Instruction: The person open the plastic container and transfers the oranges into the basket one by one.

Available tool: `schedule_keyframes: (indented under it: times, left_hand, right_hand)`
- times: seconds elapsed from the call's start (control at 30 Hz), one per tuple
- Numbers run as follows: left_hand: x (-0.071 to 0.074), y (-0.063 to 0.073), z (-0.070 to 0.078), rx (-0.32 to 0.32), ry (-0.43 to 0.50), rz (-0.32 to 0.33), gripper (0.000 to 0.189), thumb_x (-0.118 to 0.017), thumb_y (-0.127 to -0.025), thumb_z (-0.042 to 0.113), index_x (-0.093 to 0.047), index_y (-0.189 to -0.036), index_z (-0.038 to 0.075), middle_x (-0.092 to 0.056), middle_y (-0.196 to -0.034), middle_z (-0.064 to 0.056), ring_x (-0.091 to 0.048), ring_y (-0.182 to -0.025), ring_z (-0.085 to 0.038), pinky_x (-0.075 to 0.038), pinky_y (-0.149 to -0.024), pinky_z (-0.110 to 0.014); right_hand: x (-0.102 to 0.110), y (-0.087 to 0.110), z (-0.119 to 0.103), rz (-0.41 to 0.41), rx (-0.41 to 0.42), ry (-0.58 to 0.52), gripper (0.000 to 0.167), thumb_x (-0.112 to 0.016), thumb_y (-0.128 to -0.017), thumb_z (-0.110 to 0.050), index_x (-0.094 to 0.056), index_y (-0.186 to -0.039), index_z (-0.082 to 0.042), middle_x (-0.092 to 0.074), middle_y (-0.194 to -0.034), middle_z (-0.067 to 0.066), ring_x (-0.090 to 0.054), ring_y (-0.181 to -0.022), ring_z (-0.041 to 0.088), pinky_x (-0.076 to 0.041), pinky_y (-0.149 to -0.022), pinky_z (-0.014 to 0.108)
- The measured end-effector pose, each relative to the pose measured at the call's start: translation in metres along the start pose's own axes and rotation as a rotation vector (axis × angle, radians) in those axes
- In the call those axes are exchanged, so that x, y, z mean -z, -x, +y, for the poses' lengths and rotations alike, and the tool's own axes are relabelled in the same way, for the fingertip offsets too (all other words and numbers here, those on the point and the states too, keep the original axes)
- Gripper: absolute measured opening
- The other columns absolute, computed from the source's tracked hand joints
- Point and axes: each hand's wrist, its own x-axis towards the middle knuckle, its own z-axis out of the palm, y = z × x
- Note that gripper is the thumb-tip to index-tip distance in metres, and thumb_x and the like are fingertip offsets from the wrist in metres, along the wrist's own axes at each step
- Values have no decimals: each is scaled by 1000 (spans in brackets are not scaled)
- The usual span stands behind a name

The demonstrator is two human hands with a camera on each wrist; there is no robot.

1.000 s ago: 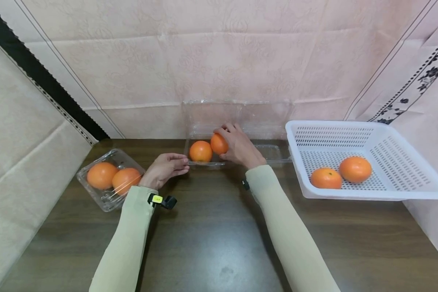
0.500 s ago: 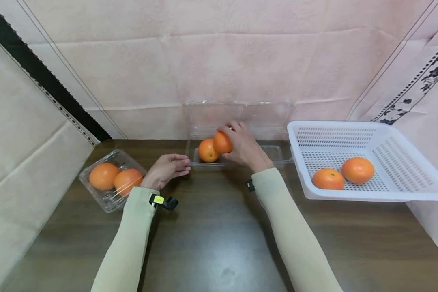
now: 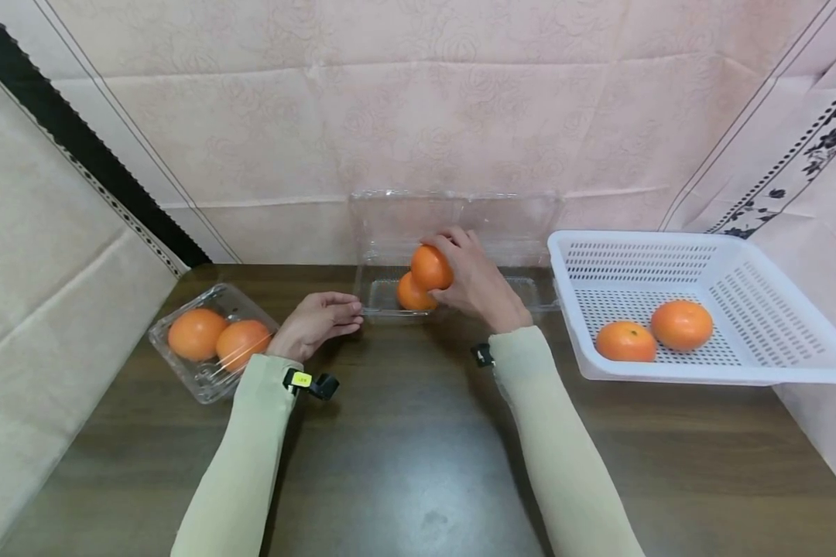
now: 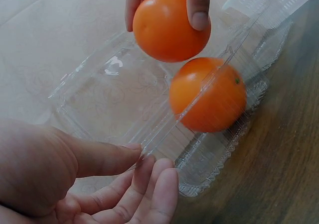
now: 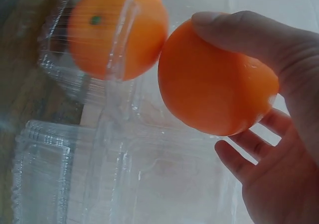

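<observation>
A clear plastic clamshell box (image 3: 378, 297) stands with its lid raised against the cloth at the back of the table. My left hand (image 3: 318, 323) pinches the box's front left edge between thumb and fingers, as the left wrist view shows. My right hand (image 3: 479, 283) grips an orange (image 3: 432, 268) above the box, thumb on one side and fingers on the other. Another orange (image 4: 208, 95) lies inside the box, just below the held one. In the right wrist view the held orange (image 5: 214, 79) appears to meet the lying one at its side.
At the right, a white perforated basket (image 3: 794, 340) contains two oranges (image 3: 681, 325). A closed clear box (image 3: 205, 391) with two oranges (image 3: 195, 335) stands at the left, close to my left wrist. Patterned cloth (image 3: 418, 116) hangs behind the brown table (image 3: 404, 464).
The orange lying in the box has rolled to the right. My right hand has shifted right and slightly upward with its orange. The left hand keeps its place at the box edge.
</observation>
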Motion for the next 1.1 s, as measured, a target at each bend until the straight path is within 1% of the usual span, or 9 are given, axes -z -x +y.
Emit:
schedule_keyframes:
  times: [0.07, 0.23, 0.3, 0.37, 0.5, 0.77, 0.93, 1.1]
  left_hand:
    - [-1, 0, 1, 5, 7, 0, 45, -53, -107, 11, -43, -147, -6, -53, -143, -23, -63, -123, -29, -55, -107, -34]
    - [-1, -1, 4, -1, 27, -4, 46, -53, -106, 10, -42, -148, -6, -51, -145, -23, -60, -127, -32, -55, -106, -32]
    - [-1, -1, 4, -1, 28, 1, 45, -53, -106, 10, -42, -148, -5, -51, -145, -23, -59, -128, -32, -55, -107, -33]
    - [0, -1, 5, 2, 24, 6, 44, -54, -106, 10, -43, -147, -5, -52, -144, -22, -60, -127, -32, -54, -107, -34]
    - [0, -1, 4, 8, 15, 9, 42, -53, -107, 13, -46, -145, -4, -54, -140, -21, -61, -123, -30, -54, -107, -36]
    - [1, 0, 2, 20, -1, 31, 41, -54, -107, 14, -48, -143, -5, -55, -136, -22, -64, -115, -25, -53, -108, -37]
    - [1, -2, 2, 28, -1, 28, 41, -55, -107, 15, -48, -142, -4, -56, -133, -19, -66, -108, -20, -54, -108, -37]
    - [0, -3, 2, 27, 6, 31, 42, -55, -106, 15, -48, -143, -4, -55, -136, -22, -67, -105, -17, -54, -107, -35]
  right_hand:
    - [1, 3, 0, 7, -8, -20, 74, -87, -80, -19, -52, -145, -18, -47, -145, 4, -40, -130, 25, -51, -111, 46]
    - [2, 5, 0, 42, 19, -27, 70, -86, -80, -18, -54, -143, -16, -49, -142, 5, -42, -129, 25, -52, -109, 45]
    - [3, 5, 0, 45, 30, -32, 70, -86, -80, -18, -55, -142, -16, -49, -141, 5, -43, -129, 25, -52, -110, 44]
    - [5, 7, 0, 43, 23, -52, 70, -86, -80, -19, -54, -142, -16, -49, -142, 5, -44, -129, 24, -52, -110, 45]
    - [10, 12, 1, 50, -4, -92, 72, -89, -78, -18, -55, -142, -17, -48, -142, 4, -44, -129, 25, -53, -109, 47]
    - [19, 20, 3, 65, -43, -100, 71, -89, -79, -21, -55, -142, -20, -47, -144, 5, -42, -130, 26, -53, -108, 51]
    - [23, 23, 4, 79, -43, -102, 70, -88, -80, -21, -54, -142, -20, -47, -144, 6, -42, -130, 27, -54, -107, 53]
    - [24, 24, 4, 81, -40, -99, 71, -88, -80, -21, -54, -142, -21, -47, -144, 5, -41, -130, 26, -53, -107, 52]
